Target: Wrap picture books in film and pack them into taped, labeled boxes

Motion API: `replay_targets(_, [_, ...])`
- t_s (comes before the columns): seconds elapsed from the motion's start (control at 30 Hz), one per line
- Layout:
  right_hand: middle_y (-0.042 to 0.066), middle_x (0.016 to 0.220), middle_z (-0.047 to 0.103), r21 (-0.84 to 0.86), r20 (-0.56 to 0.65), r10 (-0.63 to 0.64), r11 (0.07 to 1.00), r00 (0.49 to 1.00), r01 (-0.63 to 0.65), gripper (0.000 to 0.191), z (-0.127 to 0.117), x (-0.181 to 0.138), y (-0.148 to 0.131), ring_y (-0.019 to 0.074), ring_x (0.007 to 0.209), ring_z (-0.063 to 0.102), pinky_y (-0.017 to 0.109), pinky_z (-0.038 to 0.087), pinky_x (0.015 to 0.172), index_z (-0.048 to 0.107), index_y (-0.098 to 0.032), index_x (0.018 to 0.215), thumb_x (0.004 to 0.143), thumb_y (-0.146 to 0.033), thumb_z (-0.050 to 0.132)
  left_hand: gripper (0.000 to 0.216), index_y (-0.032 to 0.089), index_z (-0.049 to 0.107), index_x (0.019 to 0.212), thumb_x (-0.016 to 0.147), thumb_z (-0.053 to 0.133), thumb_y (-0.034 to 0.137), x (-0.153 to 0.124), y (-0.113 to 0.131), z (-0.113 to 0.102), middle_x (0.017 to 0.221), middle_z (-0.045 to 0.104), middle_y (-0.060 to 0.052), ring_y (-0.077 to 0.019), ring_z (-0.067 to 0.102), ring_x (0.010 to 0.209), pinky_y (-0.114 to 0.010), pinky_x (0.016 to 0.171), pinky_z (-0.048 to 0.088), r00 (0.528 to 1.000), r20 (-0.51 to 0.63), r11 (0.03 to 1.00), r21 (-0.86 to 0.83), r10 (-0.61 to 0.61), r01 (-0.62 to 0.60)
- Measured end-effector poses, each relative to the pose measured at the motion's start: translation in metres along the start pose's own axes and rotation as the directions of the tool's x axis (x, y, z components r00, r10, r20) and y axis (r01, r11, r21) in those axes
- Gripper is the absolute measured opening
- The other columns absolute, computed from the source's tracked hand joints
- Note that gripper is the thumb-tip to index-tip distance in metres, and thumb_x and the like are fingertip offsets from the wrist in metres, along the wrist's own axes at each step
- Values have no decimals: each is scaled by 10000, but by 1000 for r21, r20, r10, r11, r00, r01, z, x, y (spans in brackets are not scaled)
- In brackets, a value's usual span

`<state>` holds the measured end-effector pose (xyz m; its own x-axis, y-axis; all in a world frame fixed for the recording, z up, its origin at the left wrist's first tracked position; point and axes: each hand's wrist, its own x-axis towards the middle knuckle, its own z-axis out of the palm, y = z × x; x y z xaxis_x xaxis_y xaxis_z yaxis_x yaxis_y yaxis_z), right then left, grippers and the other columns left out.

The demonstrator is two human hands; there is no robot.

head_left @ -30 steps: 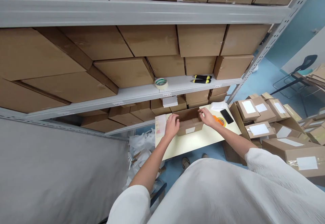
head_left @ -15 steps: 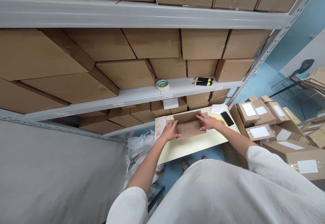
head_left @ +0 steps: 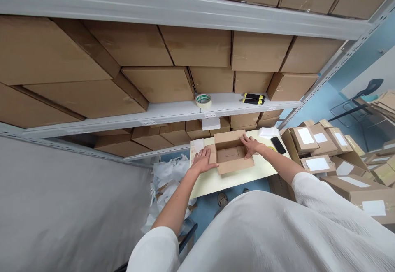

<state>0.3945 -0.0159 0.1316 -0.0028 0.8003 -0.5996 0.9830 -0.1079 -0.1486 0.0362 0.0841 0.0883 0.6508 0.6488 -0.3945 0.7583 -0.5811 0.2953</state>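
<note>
A small open cardboard box [head_left: 232,156] lies on a pale yellow table [head_left: 234,177] below me, its flaps spread outward. My left hand [head_left: 202,161] lies flat with fingers apart on the box's left flap. My right hand [head_left: 249,145] presses flat with spread fingers on the right flap. Neither hand grips anything. A white sheet [head_left: 197,146] lies under the left edge of the box.
A black phone [head_left: 278,145] and a white packet [head_left: 268,131] lie at the table's far right. A tape roll [head_left: 203,100] and two black-yellow cutters [head_left: 253,98] sit on the metal shelf among large boxes. Labelled parcels [head_left: 317,148] are piled at right; crumpled paper [head_left: 168,177] on the floor at left.
The box went from being held up with both hands at its sides to lying flat with flaps spread. Both hands opened and now press on the flaps.
</note>
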Motion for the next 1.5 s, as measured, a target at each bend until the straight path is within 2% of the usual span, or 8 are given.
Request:
replay_targets(0.3, [127,1833,-164,-31,87,80,996,993,-78,1767,-5,10,-9,537,1631,94,628,278,1277,-180,-315,1743,463,-751,957,1235,102,17,1765,897,435,875,2,-4,49,1827,-12,-204,-421,15,1702,-649,1336,40,1000,25,992,-129,-4,8])
replay_targets(0.47, [141,1835,-143,-64,88,104,993,991,-98,1776,-9,7,-13,529,1622,135,604,316,1266,-167,-313,1747,456,-753,969,911,116,348,1698,1011,413,711,6,-19,50,1775,324,-210,-355,286,1661,-533,1336,234,981,-195,924,-377,-6,-69])
replay_targets(0.57, [137,1834,-153,-70,82,110,992,991,-104,1761,-10,3,-15,539,1613,150,623,330,1252,-162,-316,1749,469,-741,971,633,142,521,1570,1082,355,511,14,-36,38,1636,558,-170,-261,522,1521,-409,1270,386,919,-318,808,-589,-235,3])
replay_targets(0.63, [135,1834,-150,-59,77,106,993,991,-102,1752,-10,1,-16,540,1609,159,634,329,1250,-153,-322,1752,474,-734,972,523,169,557,1513,1077,380,397,21,-52,31,1505,674,-140,-222,656,1365,-359,1183,480,839,-245,676,-713,-485,183])
replay_targets(0.73, [134,1836,-140,-61,80,111,992,991,-107,1755,-11,-1,-17,538,1605,170,635,326,1254,-158,-313,1751,477,-726,977,474,135,609,1422,1007,502,339,30,-79,29,1346,748,-185,-296,706,1286,-436,1130,527,766,-118,578,-731,-631,364])
replay_targets(0.93, [100,1835,-162,-36,79,132,991,988,-129,1724,-10,-1,-19,557,1596,182,659,332,1247,-154,-322,1752,500,-715,963,526,149,665,1312,878,649,447,41,-109,44,1329,724,-260,-425,653,1344,-565,1091,535,706,45,485,-695,-706,530])
replay_targets(1.3, [107,1836,-156,-58,91,159,986,983,-154,1721,-9,-4,-22,547,1593,190,661,348,1241,-172,-325,1747,515,-693,972,832,178,462,1467,749,798,430,64,-87,61,1543,533,-302,-485,506,1464,-651,1138,455,566,53,373,-700,-823,608])
replay_targets(1.5, [77,1832,-188,-33,97,165,986,982,-162,1722,-8,-2,-20,544,1596,177,669,335,1251,-185,-341,1741,514,-676,975,799,150,334,1546,870,687,389,67,-81,62,1439,635,-294,-435,598,1412,-612,1154,435,661,80,472,-637,-746,609])
